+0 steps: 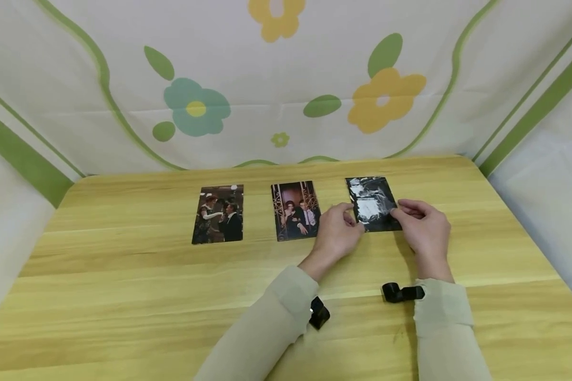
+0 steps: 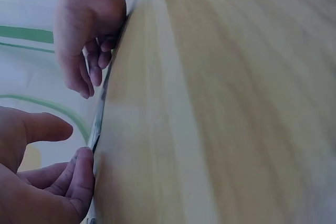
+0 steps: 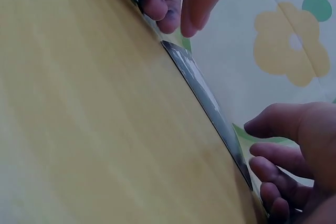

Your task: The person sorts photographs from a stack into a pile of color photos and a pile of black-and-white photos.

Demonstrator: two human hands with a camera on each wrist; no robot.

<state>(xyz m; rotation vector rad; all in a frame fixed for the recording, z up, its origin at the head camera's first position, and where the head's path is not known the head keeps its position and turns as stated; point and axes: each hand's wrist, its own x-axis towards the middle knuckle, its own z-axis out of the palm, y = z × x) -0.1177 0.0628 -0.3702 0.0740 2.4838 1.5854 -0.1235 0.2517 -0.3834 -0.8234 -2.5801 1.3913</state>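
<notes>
Left hand [image 1: 337, 232] and right hand [image 1: 427, 233] flank the rightmost dark card [image 1: 371, 205] on the table [image 1: 148, 307]; each grip is parted, thumb clear of fingers, pinching nothing.

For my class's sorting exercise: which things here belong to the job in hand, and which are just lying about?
Seemingly in the job:
left hand
right hand
right photo, between the hands
middle photo
left photo
table beneath

Just around it:
flowered cloth
black devices at the wrists
</notes>
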